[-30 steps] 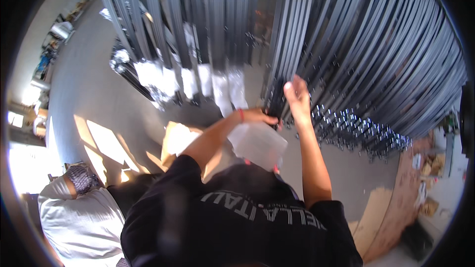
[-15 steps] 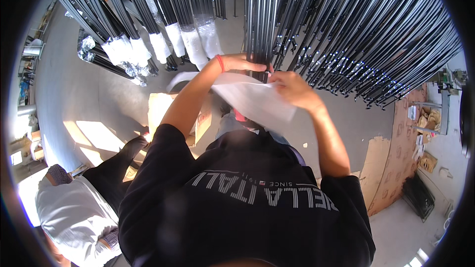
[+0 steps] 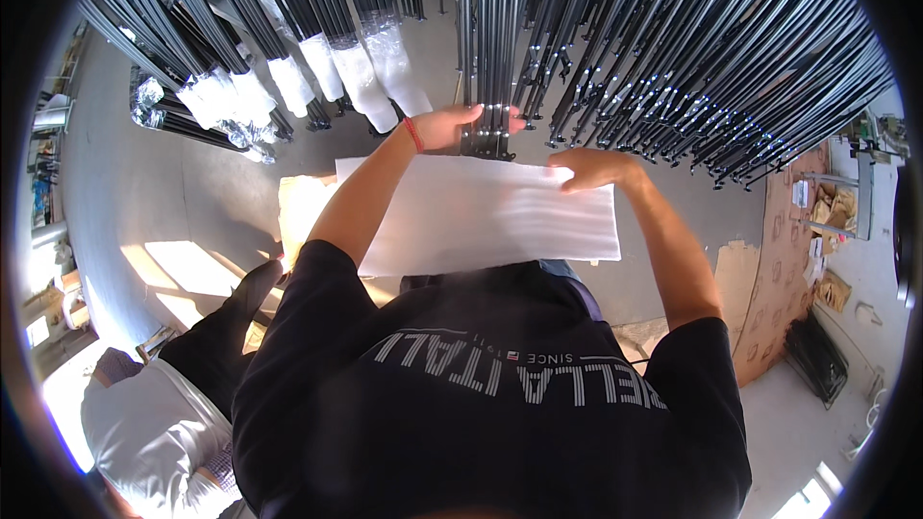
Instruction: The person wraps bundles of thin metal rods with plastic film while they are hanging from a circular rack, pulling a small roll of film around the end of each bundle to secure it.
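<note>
A narrow bundle of black metal rods (image 3: 488,29) hangs in front of me, its lower ends level with my hands. My left hand (image 3: 450,128), with a red band at the wrist, is closed around this bundle near the bottom; its fingertips show past the right side. A white foam sheet (image 3: 481,216) is spread wide just below the rod ends. My right hand (image 3: 596,170) pinches the sheet's upper edge near its right corner. The sheet's left end passes behind my left forearm, and whether it touches the rods is unclear.
Several rod bundles at the left have white wrapped ends (image 3: 361,86). Many bare black rods (image 3: 663,67) hang close on the right. A cardboard box (image 3: 296,200) stands beyond my left forearm. A person in a white shirt (image 3: 159,428) is low at the left.
The foam sheet, blurred and folded before, is now stretched out flat. My right hand has moved away from the rods, to the right and slightly nearer; the left stays at the bundle.
</note>
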### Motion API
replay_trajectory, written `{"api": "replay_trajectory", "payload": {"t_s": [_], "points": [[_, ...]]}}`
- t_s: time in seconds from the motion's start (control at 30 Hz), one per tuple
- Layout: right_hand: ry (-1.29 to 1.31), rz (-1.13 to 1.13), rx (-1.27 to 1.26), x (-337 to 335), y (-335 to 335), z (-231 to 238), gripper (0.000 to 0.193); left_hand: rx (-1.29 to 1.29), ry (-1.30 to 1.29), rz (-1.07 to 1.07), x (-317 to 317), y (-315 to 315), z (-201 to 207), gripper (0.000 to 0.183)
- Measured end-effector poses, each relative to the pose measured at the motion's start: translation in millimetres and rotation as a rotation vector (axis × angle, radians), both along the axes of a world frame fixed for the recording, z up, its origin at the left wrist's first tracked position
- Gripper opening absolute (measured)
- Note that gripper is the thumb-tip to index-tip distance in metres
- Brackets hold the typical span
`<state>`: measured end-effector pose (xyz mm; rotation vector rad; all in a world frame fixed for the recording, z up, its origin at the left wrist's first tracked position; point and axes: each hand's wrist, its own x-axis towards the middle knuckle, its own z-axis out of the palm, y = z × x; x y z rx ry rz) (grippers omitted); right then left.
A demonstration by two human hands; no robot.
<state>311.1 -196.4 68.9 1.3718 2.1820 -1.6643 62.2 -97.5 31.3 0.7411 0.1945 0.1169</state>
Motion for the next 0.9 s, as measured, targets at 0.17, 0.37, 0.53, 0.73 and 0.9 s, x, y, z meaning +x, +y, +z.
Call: {"api": "replay_trajectory", "payload": {"t_s": [0.17,0.37,0.53,0.73,0.9], "points": [[0.113,-0.136,0.102,-74,1,-27,0.038,-0.047,-0.097,0.009,0,-5,-12,0.067],[-0.105,-0.175,0.204,-117,-28,-56,0.018,0.056,-0.046,-0.068,0,1,-7,0.064],[-0.510,-0.184,0.098,-81,-28,-84,0.016,0.126,0.011,-0.158,1,8,-7,0.068],[-0.363,-0.585,0.252,-52,-2,-79,0.016,0.279,0.128,-0.365,0,23,3,0.086],[-0.264,-0.516,0.248,-40,5,-81,0.021,0.290,0.205,-0.423,-3,29,3,0.097]]}}
